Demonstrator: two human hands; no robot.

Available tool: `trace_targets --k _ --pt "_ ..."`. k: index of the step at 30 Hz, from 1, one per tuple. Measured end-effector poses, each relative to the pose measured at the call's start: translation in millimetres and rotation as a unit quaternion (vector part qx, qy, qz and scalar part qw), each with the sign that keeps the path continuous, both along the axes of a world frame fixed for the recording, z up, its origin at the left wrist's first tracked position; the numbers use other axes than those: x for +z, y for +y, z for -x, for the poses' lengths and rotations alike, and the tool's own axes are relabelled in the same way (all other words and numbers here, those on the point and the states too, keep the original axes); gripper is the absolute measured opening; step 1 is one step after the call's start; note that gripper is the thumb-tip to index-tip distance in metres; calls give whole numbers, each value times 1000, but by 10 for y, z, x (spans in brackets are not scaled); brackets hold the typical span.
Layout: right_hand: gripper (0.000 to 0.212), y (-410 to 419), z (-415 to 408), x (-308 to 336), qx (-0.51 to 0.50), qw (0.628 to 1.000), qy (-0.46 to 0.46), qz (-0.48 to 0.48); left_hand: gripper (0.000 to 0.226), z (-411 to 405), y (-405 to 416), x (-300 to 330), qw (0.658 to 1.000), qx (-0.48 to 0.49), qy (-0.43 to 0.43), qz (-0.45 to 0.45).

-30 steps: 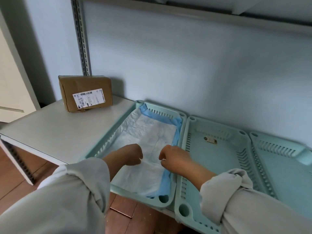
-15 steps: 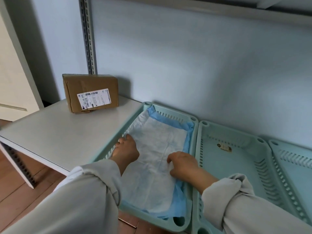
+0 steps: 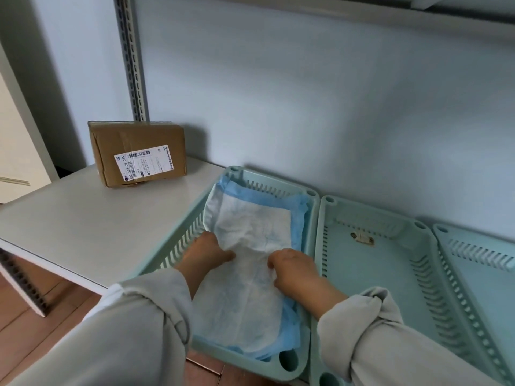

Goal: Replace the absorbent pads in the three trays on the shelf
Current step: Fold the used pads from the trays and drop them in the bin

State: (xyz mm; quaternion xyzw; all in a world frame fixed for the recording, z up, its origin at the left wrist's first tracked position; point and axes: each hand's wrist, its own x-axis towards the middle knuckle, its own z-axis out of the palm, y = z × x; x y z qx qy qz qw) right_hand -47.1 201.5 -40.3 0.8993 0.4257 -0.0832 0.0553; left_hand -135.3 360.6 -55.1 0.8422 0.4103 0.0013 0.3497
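1. A box (image 3: 138, 153) stands on the shelf (image 3: 83, 218), left of the left tray (image 3: 312, 218).
2. My left hand (image 3: 207, 253) pinches the pad (image 3: 250, 263) inside that tray.
3. My right hand (image 3: 292, 270) grips the pad's bunched middle, near my left.
4. Two bare trays (image 3: 373, 274) lie right of it.

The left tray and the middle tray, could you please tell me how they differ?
The left tray holds a white and blue pad; the middle tray holds none. Both hands, left hand and right hand, are in the left tray, neither in the middle tray. Both trays are pale green with slotted walls.
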Motion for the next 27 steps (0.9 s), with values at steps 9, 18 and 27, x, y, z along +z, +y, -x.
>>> trace_targets --k 9,18,27 --pt "33 -40 17 -33 0 1000 -14 -17 21 3 10 212 981 98 -132 104" --pt "29 -25 -68 38 -63 993 23 -102 46 10 22 323 965 87 -201 143" --pt "35 53 -160 -60 -91 992 66 -66 60 50 110 397 963 -28 -124 237"
